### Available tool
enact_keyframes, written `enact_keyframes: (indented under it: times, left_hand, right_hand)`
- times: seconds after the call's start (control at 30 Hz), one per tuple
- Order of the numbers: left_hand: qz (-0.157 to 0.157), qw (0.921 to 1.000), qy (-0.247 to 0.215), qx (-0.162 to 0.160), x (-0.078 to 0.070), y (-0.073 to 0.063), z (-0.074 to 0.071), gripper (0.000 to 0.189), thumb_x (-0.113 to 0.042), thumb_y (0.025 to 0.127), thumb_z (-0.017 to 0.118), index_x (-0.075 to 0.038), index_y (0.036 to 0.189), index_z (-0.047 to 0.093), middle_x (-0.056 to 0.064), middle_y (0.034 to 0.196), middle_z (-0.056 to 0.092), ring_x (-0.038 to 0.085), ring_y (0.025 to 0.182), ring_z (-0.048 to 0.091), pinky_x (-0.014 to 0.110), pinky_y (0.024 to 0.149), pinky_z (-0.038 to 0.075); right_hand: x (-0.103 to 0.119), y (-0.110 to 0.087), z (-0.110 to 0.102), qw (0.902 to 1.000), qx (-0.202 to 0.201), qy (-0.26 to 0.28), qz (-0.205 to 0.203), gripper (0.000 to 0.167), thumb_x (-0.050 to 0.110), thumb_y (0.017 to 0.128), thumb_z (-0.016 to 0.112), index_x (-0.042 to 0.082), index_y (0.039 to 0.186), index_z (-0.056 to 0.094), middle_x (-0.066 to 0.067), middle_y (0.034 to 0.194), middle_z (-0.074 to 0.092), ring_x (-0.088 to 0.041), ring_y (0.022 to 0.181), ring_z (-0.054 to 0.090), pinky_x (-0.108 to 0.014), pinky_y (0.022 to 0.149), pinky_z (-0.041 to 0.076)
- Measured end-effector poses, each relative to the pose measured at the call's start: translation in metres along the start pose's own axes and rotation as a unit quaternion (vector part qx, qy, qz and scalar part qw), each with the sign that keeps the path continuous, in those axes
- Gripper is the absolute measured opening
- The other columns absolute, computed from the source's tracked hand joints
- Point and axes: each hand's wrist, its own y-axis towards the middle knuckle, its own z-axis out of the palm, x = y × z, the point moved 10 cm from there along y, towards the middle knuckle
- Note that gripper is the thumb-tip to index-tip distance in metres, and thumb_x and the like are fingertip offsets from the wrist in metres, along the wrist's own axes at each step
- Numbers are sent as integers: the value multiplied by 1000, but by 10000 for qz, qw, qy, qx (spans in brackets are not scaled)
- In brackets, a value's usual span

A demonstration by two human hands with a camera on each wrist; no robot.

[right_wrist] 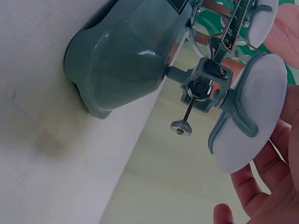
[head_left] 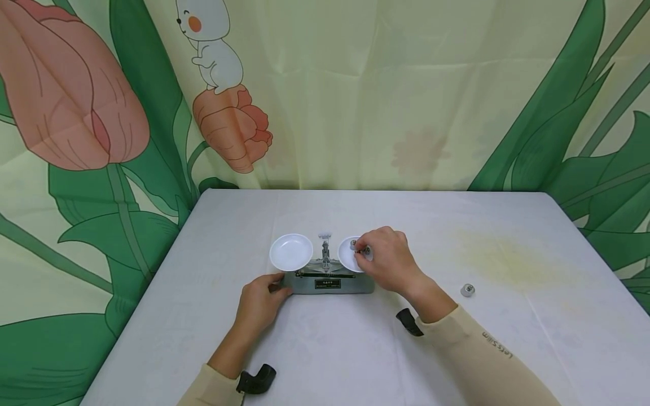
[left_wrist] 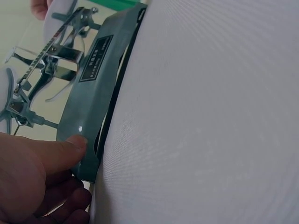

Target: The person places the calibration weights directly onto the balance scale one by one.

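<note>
We are looking down at a small grey-green metal beam balance (head_left: 329, 282) standing near the middle of the white cloth-covered surface (head_left: 355, 349). It is carrying two round white plastic pans: the left pan (head_left: 291, 251) is lying bare, while the right pan (head_left: 349, 255) is partly covered by our right hand (head_left: 387, 259).

The right hand is hovering over the right pan with its fingers (head_left: 361, 252) curled together and pinching what appears to be a small silver cylindrical weight (head_left: 367, 252); the head view is too small for us to be sure whether that weight is resting on the pan or lifted just above it. From the right wrist view we are seeing the underside of that pan (right_wrist: 250, 112) and the fingertips (right_wrist: 252, 186) reaching past its rim.

Our left hand (head_left: 261, 301) is resting on the surface at the left end of the balance's base, its thumb (left_wrist: 65, 147) pressing flat against the grey front edge of the base (left_wrist: 88, 107) and the other fingers tucked loosely beneath, not wrapped around anything.

A second small silver cylindrical weight (head_left: 468, 290) is sitting alone on the surface, well apart to the right of the balance. Behind the surface a pale yellow curtain printed with tulips and green leaves (head_left: 355, 96) is hanging.
</note>
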Motion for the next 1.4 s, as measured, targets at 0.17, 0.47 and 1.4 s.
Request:
enact_keyframes:
  times: [0.17, 0.47, 1.4]
  left_hand:
    - [-70, 10000, 40, 34, 2, 0, 1, 36, -8, 85, 79, 3, 118, 71, 15, 111, 72, 29, 98, 68, 46, 82, 56]
    - [-114, 9999, 45, 7, 2, 1, 1, 36, -10, 84, 80, 2, 118, 71, 15, 111, 72, 29, 98, 69, 46, 82, 56]
    - [-45, 10000, 7, -19, 3, 1, 1, 36, -10, 84, 80, 2, 117, 72, 15, 110, 72, 30, 97, 69, 47, 81, 55]
  right_hand:
    - [1, -1, 0, 10000, -2, -39, -19, 4, 11, 85, 73, 14, 89, 73, -2, 98, 74, -29, 98, 59, -54, 85, 41]
    - [2, 0, -1, 9999, -69, -94, -48, 6, 9, 85, 74, 13, 90, 72, -2, 97, 73, -30, 97, 59, -53, 84, 41]
    - [3, -1, -4, 9997, -200, -55, -90, 11, 8, 84, 77, 11, 94, 72, -3, 98, 71, -30, 96, 59, -53, 84, 42]
